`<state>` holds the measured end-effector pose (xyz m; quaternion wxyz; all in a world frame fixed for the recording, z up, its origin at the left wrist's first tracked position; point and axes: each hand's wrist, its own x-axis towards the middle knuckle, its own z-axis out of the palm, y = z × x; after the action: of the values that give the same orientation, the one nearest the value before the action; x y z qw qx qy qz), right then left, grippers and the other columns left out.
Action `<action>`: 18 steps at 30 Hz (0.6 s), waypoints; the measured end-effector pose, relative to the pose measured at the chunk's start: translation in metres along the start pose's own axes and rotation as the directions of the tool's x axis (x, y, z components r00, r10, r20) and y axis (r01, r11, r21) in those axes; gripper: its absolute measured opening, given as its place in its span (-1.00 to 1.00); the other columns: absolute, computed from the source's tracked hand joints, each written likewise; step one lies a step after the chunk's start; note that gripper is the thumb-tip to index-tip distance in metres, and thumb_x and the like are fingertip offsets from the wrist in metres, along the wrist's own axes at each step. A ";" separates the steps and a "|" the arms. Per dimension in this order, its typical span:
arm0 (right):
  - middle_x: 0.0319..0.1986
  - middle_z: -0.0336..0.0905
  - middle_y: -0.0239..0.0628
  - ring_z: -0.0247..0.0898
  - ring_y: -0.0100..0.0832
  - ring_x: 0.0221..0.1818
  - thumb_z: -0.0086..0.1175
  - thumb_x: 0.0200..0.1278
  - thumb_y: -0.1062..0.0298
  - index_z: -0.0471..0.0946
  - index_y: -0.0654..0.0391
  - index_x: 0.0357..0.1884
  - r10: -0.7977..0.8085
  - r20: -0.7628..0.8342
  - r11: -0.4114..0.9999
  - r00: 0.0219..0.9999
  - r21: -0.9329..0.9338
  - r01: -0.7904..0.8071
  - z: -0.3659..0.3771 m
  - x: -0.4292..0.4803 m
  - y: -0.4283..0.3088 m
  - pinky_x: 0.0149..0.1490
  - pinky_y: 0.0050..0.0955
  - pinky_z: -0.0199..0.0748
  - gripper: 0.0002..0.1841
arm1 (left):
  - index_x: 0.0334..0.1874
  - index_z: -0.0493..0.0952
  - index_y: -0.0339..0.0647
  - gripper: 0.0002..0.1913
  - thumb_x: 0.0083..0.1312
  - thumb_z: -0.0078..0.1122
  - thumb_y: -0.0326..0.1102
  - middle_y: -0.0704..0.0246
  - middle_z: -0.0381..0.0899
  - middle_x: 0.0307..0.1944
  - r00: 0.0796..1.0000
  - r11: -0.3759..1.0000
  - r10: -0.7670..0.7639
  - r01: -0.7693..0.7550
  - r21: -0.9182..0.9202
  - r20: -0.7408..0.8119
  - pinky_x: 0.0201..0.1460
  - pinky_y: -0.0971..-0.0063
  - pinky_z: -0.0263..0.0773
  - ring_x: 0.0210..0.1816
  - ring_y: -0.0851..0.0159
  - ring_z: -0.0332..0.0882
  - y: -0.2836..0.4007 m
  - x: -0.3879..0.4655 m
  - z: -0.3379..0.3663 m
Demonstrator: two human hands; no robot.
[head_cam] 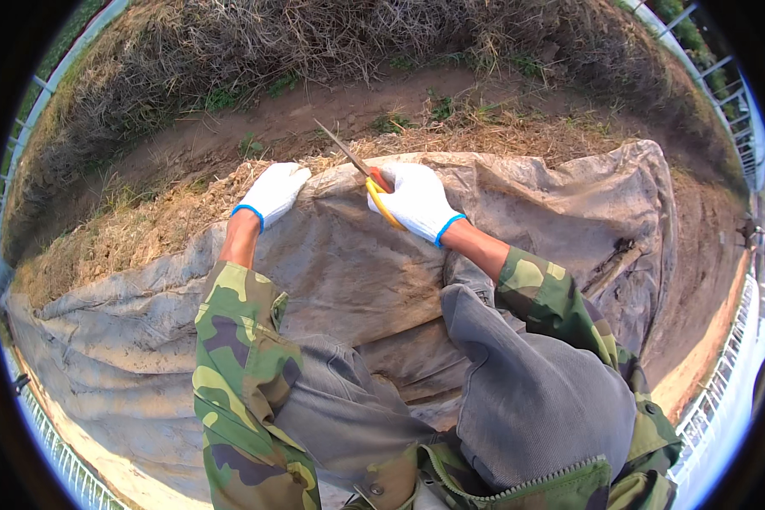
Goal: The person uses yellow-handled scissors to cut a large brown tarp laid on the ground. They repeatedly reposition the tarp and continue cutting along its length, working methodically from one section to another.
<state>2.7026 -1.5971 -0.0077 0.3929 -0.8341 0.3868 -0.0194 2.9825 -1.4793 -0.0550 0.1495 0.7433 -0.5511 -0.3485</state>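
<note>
A dirty grey tarpaulin (357,255) spreads in folds before me, its far edge lying along cut dry straw. My right hand (417,194), in a white knit glove with a blue cuff, grips a pair of scissors (357,162) by the red and yellow handles. The metal blades point up and to the left, past the tarpaulin's far edge. On the left, my gloved left hand (274,191) rests at that same edge with its fingers bent together, apparently pinching the fabric. The fingertips are partly hidden.
Dry straw (185,220) borders the tarpaulin. Beyond it runs a strip of bare soil (350,99) with small green weeds, then a bank of dry brush (331,38). A stick-like piece (615,264) lies on the tarpaulin at right. Greenhouse-like frames (733,95) stand at the rim.
</note>
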 end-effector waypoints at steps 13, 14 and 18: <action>-0.10 0.81 -0.10 0.75 -0.03 -0.03 0.38 0.30 0.18 0.70 0.14 0.05 0.067 -0.226 0.903 0.972 -0.401 -0.156 -0.146 0.000 0.184 0.09 -0.19 0.67 -0.64 | -0.15 0.65 -0.42 -0.62 0.47 0.25 -0.10 0.26 0.64 -0.39 0.982 0.999 -0.019 0.028 -0.042 0.186 -0.16 0.29 0.46 -0.31 0.31 0.53 0.043 -0.005 -0.022; -0.06 0.82 -0.10 0.75 -0.03 0.00 0.37 0.33 0.16 0.70 0.15 0.06 0.099 -0.153 0.899 0.983 -0.410 -0.155 -0.149 0.003 0.186 0.10 -0.20 0.67 -0.64 | -0.16 0.65 -0.41 -0.63 0.47 0.26 -0.12 0.24 0.64 -0.39 0.986 0.996 -0.053 0.063 -0.061 0.156 -0.16 0.29 0.47 -0.31 0.30 0.53 0.041 -0.006 -0.022; -0.02 0.80 -0.08 0.74 -0.02 0.02 0.32 0.34 0.15 0.72 0.10 0.05 0.082 0.010 0.849 0.997 -0.524 -0.065 -0.135 0.017 0.192 0.09 -0.22 0.67 -0.67 | -0.16 0.67 -0.36 -0.70 0.45 0.27 -0.18 0.04 0.71 -0.30 0.983 0.997 -0.052 0.040 -0.067 -0.178 -0.08 0.16 0.51 -0.22 0.03 0.66 0.039 -0.002 -0.014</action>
<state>2.5482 -1.7700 -0.0475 0.1577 -0.8943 0.4027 0.1147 2.9637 -1.4931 -0.0200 0.2137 0.7791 -0.5069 -0.3006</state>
